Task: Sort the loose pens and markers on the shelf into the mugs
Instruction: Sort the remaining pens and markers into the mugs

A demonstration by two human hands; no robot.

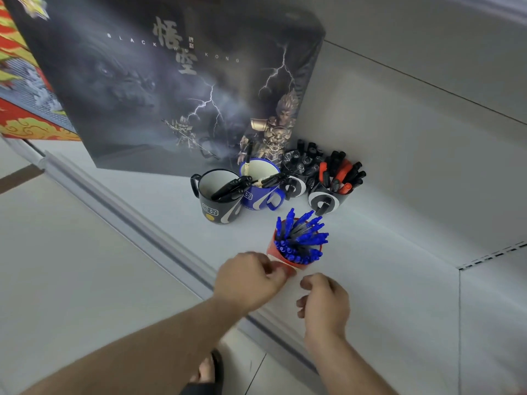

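Red mug (281, 262) of blue pens (299, 238) near shelf (385, 252) front edge, touched by curled left hand (251, 280) | right hand (325, 302) loosely curled, empty | no loose pens seen; sorting judged nearly done

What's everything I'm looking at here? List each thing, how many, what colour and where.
Red mug: one, red, front of the shelf, packed with blue pens.
Black mug: one, black with a white inside, left of the group, holding black markers.
Blue mug: one, blue, beside the black mug, a few pens inside.
Two rear mugs: black and white, by the wall; one holds black markers, the other black and red ones.
Poster board: one, dark, leaning behind the mugs.
Shelf: one, white.
Left hand: touching the red mug's base.
Right hand: loosely curled, holding nothing.
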